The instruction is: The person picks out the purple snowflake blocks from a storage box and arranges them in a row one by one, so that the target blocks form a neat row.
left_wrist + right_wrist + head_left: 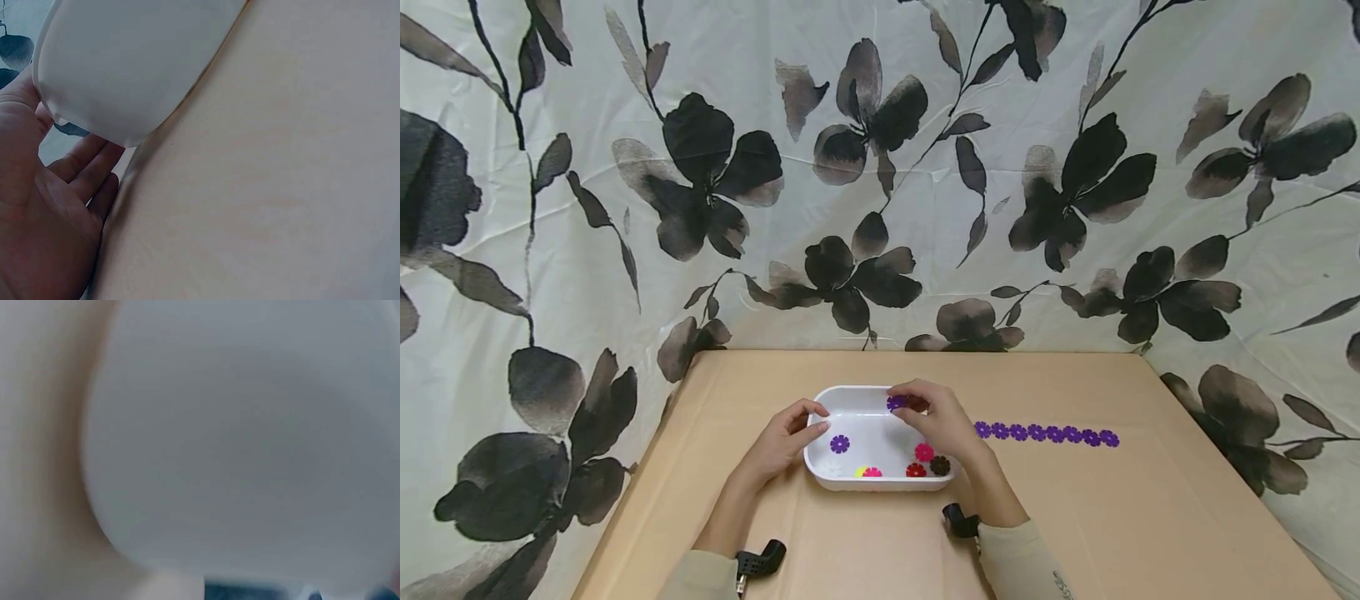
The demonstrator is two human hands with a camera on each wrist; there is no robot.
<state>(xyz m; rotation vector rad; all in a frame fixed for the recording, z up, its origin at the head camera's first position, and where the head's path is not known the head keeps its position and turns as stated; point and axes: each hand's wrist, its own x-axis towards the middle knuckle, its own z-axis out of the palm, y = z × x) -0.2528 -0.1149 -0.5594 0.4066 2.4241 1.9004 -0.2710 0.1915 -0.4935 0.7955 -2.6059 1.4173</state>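
A white tray (880, 485) stands on the brown board, and my left hand (778, 442) holds its left end by the rim. In the left wrist view, the thumb of the left hand (50, 225) is at the rim of the tray (137, 69), other fingers behind its end. Over the tray's far right part, my right hand (938, 419) pinches a purple flower-shaped piece (896, 403) between thumb and fingers. Another purple flower piece (839, 444) lies in the tray. The right wrist view is blurred and mostly filled by the tray wall (237, 456).
Pink (924, 452), red (916, 470) and dark brown (940, 465) flower pieces lie at the tray's near right; yellow and pink ones (871, 472) show at its near wall. Right of the tray, several purple flower pieces (1055, 434) form a row on the board (1075, 517).
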